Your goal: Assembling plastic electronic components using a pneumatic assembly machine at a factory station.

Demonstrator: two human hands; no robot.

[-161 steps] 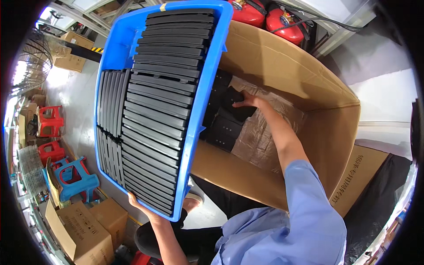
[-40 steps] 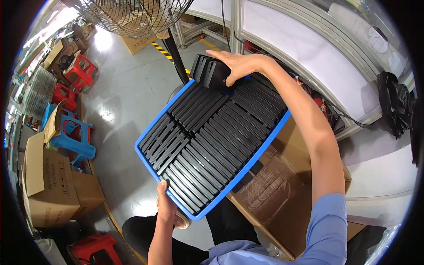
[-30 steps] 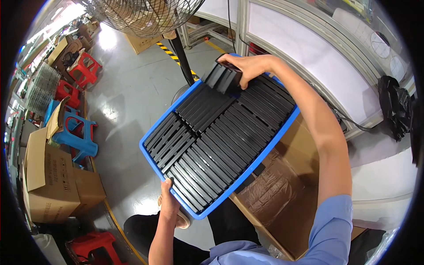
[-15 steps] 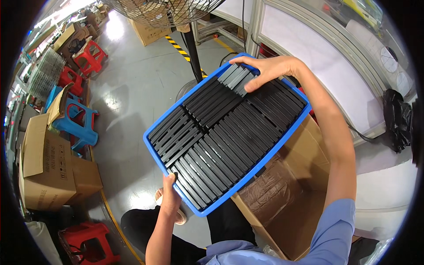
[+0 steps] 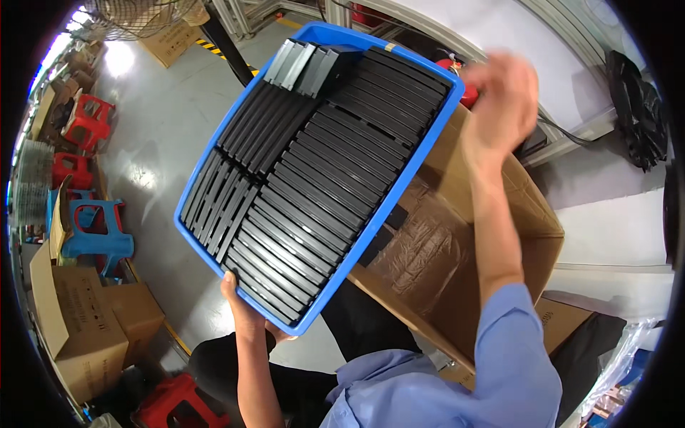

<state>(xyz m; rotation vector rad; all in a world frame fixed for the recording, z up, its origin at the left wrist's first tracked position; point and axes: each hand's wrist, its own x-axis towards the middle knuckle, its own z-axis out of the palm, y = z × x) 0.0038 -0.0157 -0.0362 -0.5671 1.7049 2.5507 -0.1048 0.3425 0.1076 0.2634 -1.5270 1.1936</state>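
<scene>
A blue plastic tray (image 5: 386, 205) is tilted in front of me, packed with rows of thin black rectangular plastic pieces (image 5: 314, 189). At its far left end a few grey pieces (image 5: 300, 68) lean against each other, standing above the black ones. My left hand (image 5: 246, 305) is closed on the tray's near left corner, thumb over the rim. Off the tray's far right corner, my right hand (image 5: 501, 107) is raised and smeared by motion. It is apart from the tray, and its fingers cannot be made out.
A large open cardboard box (image 5: 531, 207) stands under and right of the tray. A fan (image 5: 135, 14) is at the far left. Blue (image 5: 103, 239) and red stools (image 5: 89, 121) and another cardboard box (image 5: 82, 314) line the left side. A black plastic bag (image 5: 635, 107) hangs at right.
My right hand has let go of the grey pieces and moved right, away from the tray. The tray has shifted left and turned more upright in view. My left hand keeps its hold.
</scene>
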